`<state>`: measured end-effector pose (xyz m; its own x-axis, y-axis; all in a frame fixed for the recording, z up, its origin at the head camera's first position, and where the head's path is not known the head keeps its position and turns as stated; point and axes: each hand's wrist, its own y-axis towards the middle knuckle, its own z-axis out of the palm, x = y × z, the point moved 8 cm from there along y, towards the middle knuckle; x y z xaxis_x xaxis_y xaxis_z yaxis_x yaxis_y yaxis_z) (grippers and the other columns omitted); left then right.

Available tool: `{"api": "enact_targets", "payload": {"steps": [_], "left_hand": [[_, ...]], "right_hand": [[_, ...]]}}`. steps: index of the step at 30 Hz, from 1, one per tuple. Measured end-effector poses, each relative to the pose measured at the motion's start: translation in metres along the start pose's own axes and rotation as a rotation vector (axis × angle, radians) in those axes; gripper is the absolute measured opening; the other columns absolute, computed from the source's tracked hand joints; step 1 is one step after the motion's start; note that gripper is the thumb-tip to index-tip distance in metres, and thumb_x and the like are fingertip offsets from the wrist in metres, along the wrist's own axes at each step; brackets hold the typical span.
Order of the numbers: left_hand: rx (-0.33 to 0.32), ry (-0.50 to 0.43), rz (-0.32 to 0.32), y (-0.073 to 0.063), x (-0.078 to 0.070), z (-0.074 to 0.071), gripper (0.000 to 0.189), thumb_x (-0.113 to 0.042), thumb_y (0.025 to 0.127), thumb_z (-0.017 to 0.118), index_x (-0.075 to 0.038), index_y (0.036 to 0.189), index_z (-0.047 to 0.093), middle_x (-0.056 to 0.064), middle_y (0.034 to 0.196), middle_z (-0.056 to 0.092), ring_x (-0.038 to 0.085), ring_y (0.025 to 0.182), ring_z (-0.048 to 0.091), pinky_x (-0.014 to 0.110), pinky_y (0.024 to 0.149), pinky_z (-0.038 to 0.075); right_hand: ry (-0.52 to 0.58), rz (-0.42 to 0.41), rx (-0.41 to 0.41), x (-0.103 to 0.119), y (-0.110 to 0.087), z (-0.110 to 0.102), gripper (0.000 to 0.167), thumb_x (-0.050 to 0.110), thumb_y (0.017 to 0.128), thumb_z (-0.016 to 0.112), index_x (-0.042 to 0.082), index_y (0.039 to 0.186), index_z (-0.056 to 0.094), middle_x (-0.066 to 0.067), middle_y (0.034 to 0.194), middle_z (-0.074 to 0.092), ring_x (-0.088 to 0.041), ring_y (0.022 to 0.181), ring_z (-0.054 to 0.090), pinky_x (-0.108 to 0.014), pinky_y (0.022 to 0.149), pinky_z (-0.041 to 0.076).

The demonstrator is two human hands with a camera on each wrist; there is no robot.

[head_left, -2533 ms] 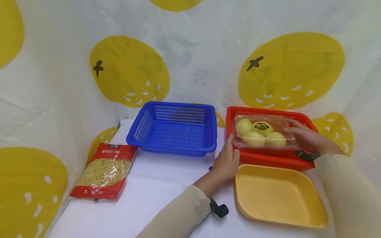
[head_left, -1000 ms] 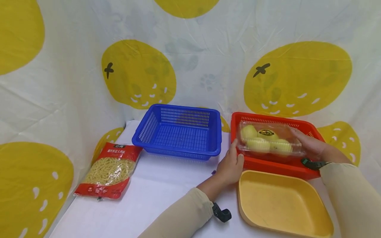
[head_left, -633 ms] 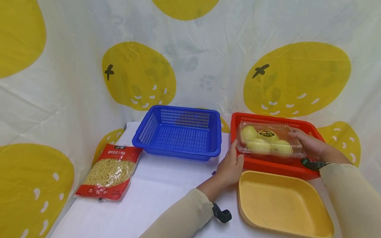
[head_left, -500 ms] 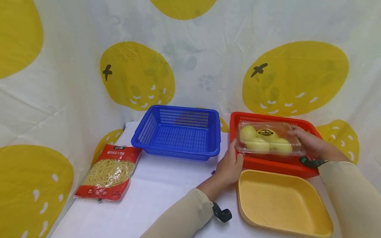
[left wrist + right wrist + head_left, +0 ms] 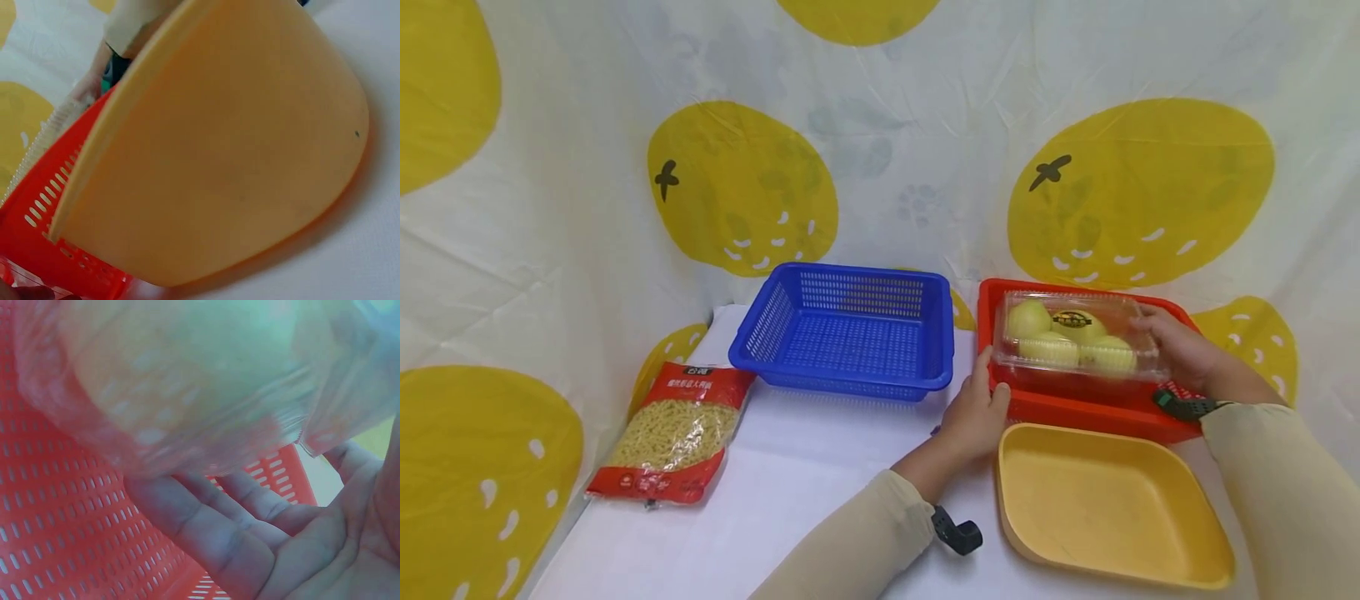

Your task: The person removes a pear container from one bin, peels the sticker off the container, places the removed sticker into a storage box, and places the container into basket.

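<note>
Clear fruit box (image 5: 1116,321) has come up a bit compared with half a second ago, so more of the inside of the red basket (image 5: 1075,413) shows below its front edge. Basket itself hasn't really budged.

So, progress report. Done: I've got my right fingers (image 5: 206,531) clamped on the right end of the box, tucked under its edge, with the pale yellow fruit (image 5: 1049,348) shut inside. Left fingers (image 5: 979,379) are up at the basket's near left corner, thumb apart from the rest. Honestly can't tell if they're gripping the rim, touching the box or just resting there.

Not done: the box is still over the red basket, within its rim, and I haven't let go of it. I'd call it mid-handling. Can't tell whether any part of it touches the basket.

Everything else is untouched: blue basket (image 5: 850,382) to the left, pasta bag (image 5: 673,433) lying on the worktop (image 5: 805,467) beyond that, yellow tray (image 5: 1112,492) just in front of the red basket.
</note>
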<state>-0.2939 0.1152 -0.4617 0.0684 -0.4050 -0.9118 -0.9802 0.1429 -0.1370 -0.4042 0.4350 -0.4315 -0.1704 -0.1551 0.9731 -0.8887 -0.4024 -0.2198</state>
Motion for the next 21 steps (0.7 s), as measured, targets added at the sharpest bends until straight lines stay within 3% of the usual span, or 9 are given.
{"api": "enact_targets", "payload": {"steps": [6,13,16,21], "left_hand": [[-0.015,0.016,-0.011,-0.001,-0.003,-0.006,0.063,-0.043,0.111,0.052,-0.050,0.166,0.022,-0.002,0.163,0.042,0.025,0.147,0.049,0.054,0.109,0.053],[-0.051,0.058,0.008,-0.002,-0.011,-0.012,0.071,-0.040,0.107,0.062,-0.042,0.168,0.026,-0.003,0.176,0.019,0.029,0.158,0.034,0.055,0.110,0.051],[-0.062,0.067,0.007,-0.005,-0.014,-0.013,0.079,-0.045,0.104,0.067,-0.043,0.169,0.023,-0.004,0.178,0.013,0.030,0.160,0.029,0.058,0.108,0.052],[-0.068,0.072,0.064,-0.013,-0.025,-0.016,0.083,-0.049,0.102,0.068,-0.042,0.170,0.020,-0.009,0.178,0.012,0.029,0.160,0.029,0.059,0.107,0.052]], "right_hand": [[0.038,0.014,-0.068,0.004,-0.006,0.002,0.031,0.033,0.118,0.036,0.033,0.149,0.040,0.006,0.122,0.065,-0.023,0.096,0.076,-0.044,0.079,0.066],[0.071,0.005,-0.120,0.010,-0.013,0.008,0.026,0.031,0.118,0.037,0.032,0.143,0.043,0.007,0.117,0.064,-0.023,0.090,0.076,-0.043,0.073,0.067],[0.061,0.010,-0.143,0.012,-0.018,0.010,0.024,0.033,0.117,0.038,0.038,0.140,0.042,0.006,0.125,0.054,-0.021,0.090,0.076,-0.042,0.073,0.067],[0.025,0.004,-0.161,0.022,-0.031,0.014,0.029,0.036,0.117,0.038,0.042,0.145,0.037,-0.001,0.135,0.035,-0.019,0.093,0.074,-0.040,0.076,0.066]]}}
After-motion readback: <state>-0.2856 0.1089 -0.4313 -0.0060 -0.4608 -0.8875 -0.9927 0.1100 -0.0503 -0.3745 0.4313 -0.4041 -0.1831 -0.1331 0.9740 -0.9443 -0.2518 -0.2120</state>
